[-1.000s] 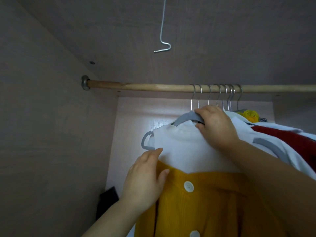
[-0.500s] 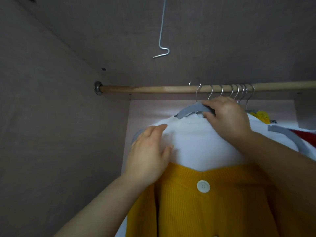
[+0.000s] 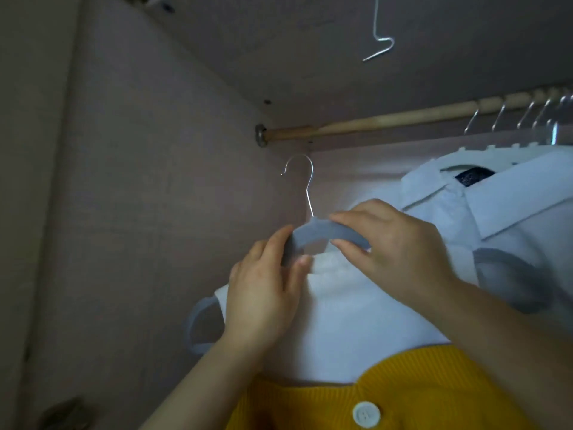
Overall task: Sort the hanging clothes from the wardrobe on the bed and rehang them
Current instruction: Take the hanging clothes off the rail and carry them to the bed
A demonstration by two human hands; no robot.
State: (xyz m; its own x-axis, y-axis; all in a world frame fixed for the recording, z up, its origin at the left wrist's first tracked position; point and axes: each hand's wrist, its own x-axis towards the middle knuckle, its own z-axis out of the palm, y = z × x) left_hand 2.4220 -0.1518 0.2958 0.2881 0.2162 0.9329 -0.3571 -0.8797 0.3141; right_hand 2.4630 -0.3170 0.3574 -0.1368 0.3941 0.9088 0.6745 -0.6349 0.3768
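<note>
We have lifted the grey hanger (image 3: 322, 235) off the wooden rod (image 3: 403, 119); below the rod, our left hand (image 3: 263, 293) and right hand (image 3: 393, 252) both grip its neck.

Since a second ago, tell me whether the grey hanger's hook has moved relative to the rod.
Yes. The hook has come off the rod and now hangs free below it, toward its left end; both hands hold the hanger.
</note>
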